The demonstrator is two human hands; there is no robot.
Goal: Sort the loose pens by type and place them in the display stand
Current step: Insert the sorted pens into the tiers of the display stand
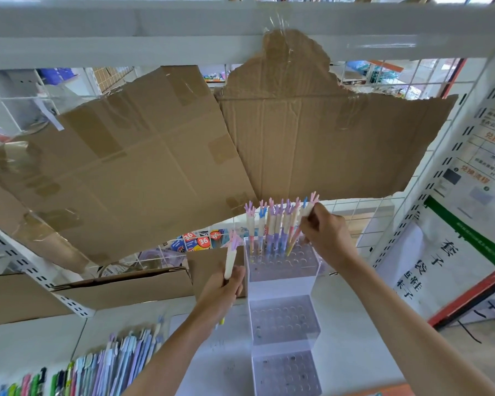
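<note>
Step in hand: loading top tier of display stand [283,284] w/ claw-topped pens [272,227], approx. one row filled. Right hand [323,232] pinches a pen [307,208] at the row's end; next: align tip w/ a free hole, lower. Left hand [226,284] grips a matching pen [230,261] upright beside stand. Loose pens [97,367] lie on shelf [355,352], lower left.

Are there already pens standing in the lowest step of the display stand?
No, the lowest step shows only empty holes; the standing pens are all in the top step of the display stand.
</note>
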